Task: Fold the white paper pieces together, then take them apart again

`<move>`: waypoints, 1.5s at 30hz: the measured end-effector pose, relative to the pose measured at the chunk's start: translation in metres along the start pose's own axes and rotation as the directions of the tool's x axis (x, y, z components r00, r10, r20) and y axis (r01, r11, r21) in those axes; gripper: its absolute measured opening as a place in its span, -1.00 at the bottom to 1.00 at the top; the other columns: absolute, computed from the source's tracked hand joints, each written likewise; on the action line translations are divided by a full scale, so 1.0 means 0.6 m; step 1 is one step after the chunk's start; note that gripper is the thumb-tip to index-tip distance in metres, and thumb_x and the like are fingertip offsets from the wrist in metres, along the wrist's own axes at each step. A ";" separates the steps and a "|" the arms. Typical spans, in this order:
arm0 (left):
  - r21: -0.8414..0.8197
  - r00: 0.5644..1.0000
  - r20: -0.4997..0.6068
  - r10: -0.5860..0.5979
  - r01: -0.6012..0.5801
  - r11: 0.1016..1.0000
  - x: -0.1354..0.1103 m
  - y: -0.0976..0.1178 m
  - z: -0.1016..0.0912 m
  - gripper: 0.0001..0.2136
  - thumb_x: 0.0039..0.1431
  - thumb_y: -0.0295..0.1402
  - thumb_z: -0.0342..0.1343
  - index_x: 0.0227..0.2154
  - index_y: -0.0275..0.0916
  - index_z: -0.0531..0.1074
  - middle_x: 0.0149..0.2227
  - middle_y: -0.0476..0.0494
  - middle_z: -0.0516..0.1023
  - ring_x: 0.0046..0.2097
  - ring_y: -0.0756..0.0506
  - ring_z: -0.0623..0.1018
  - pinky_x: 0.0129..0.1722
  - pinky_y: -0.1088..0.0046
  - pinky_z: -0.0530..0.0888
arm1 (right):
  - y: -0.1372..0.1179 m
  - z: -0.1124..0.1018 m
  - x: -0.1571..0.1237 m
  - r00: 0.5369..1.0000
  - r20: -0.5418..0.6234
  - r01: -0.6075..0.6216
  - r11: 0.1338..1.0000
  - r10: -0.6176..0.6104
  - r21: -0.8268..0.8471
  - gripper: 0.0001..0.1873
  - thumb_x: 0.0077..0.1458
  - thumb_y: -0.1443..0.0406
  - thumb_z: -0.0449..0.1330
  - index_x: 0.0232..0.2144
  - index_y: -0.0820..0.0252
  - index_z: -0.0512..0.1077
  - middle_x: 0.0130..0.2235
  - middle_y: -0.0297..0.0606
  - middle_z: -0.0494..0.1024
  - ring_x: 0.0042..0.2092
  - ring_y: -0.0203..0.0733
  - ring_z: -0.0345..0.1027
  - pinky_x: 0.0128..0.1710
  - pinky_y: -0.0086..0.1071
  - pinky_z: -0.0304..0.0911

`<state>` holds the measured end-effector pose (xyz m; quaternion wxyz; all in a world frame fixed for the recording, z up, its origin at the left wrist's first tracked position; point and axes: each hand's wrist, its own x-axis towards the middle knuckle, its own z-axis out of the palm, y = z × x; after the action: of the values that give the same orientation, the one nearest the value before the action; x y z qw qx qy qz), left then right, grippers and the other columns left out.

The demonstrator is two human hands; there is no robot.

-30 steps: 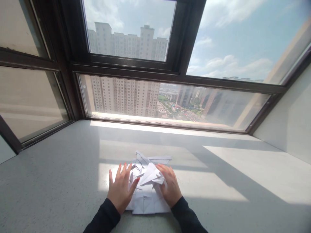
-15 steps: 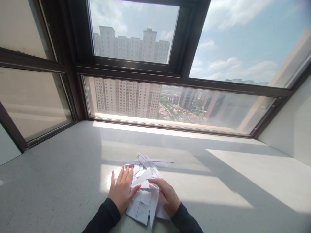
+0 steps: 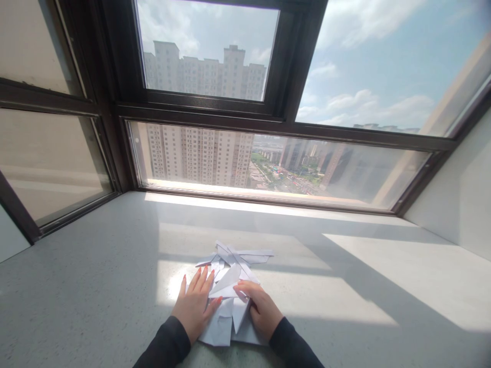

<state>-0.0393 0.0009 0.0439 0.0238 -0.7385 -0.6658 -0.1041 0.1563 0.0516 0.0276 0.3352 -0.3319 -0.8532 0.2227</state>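
Observation:
Several pieces of folded white paper (image 3: 226, 280) lie in a loose pile on the pale windowsill. My left hand (image 3: 195, 301) rests flat on the pile's left side, its fingers spread. On the right side, my right hand (image 3: 263, 309) has its fingers curled, with thumb and index finger closed on a folded paper piece whose pointed end hangs toward me. Creased flat paper (image 3: 218, 329) shows below and between the hands. Long folded strips (image 3: 255, 255) stick out at the pile's far end.
A speckled white windowsill (image 3: 95, 286) spreads around the pile, striped with sunlight and shadow. Dark window frames (image 3: 215, 113) border it at the back and left. A white wall (image 3: 460, 204) stands at the right. Tall buildings show through the glass.
The pointed paper piece under my right hand has shifted away from me and its tip sits higher. The near flat paper's edge has changed shape. My left hand stays on the pile.

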 end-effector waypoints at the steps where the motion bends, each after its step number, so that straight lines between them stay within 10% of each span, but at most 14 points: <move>1: -0.001 1.000 0.007 -0.002 0.002 1.000 0.000 0.000 0.000 -0.44 0.10 0.00 -0.37 0.07 -0.22 0.08 0.12 -0.23 0.13 0.12 -0.23 0.13 0.00 0.04 0.14 | 0.001 0.000 0.000 1.000 0.000 -0.002 1.000 0.002 0.004 -0.46 -0.30 0.55 -0.11 -0.22 0.24 0.38 -0.14 -0.14 0.43 -0.04 -0.15 0.23 -0.03 -0.19 0.13; 45: -0.059 1.000 0.013 -0.009 0.009 0.998 0.002 -0.001 0.005 -0.44 0.09 -0.01 -0.31 0.07 -0.26 0.09 0.13 -0.27 0.10 0.13 -0.26 0.11 0.00 -0.03 0.09 | 0.006 0.002 0.001 1.000 0.024 -0.020 0.999 0.019 0.048 -0.49 -0.27 0.55 -0.08 -0.22 0.20 0.38 -0.11 -0.13 0.41 -0.03 -0.12 0.21 -0.02 -0.15 0.10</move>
<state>-0.0397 0.0028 0.0411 -0.0027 -0.7365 -0.6658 -0.1194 0.1570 0.0543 0.0250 0.3308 -0.3292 -0.8483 0.2503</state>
